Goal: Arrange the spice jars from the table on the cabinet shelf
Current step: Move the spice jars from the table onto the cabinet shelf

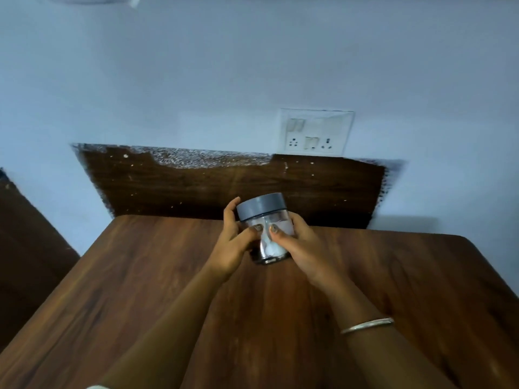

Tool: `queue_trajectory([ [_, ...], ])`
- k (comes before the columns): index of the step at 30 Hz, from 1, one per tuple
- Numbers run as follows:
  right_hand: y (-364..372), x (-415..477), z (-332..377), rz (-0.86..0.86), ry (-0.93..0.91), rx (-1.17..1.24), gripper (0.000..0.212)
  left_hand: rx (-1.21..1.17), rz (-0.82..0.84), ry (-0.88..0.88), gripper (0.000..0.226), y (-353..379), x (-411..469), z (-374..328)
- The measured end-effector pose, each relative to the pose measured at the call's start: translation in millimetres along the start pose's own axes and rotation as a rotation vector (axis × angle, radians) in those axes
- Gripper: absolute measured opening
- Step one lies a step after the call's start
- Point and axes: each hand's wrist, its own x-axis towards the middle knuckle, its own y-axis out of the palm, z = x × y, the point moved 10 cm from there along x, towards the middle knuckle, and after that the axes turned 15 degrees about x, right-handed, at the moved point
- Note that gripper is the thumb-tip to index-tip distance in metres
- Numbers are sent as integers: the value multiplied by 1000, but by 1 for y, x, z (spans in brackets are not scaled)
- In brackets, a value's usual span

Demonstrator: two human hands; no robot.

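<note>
Both hands on one jar (273, 248): left hand (231, 244) wraps its left side, right hand (304, 249) its right, thumbs (257, 228) meeting on the front glass. The jar is over the far middle of the counter (140, 276) and looks slightly tilted, grey lid (261, 206) toward the wall. Can't tell if the base touches the wood. White powder inside. No other jars or shelf in view.

Step reads as pickup for the carry. Level it first. Grip the glass below the lid, not the lid itself, since I can't confirm it's tight. Glass is likely slick, so use both hands until it's over the shelf, then set it down base-first.
</note>
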Motion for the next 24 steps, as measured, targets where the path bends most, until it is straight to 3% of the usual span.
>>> queue_trajectory([
  [5,-64,-30,24,-269,-122,30,61,172,27,115,65,52,-7,-31],
  [8,-84,-41,33,-359,-167,-36,82,117,104,100,73,81,-10,-44],
  [11,-93,-52,41,-401,-194,-87,81,22,142,64,83,97,-12,-54],
  [16,-97,-65,56,-361,-225,-27,49,-88,126,49,84,96,-13,-59],
  [21,-79,-65,50,-157,-170,217,58,-237,155,33,57,97,-19,-67],
  [24,-72,-67,48,-108,-160,246,64,-173,113,47,50,90,-19,-68],
])
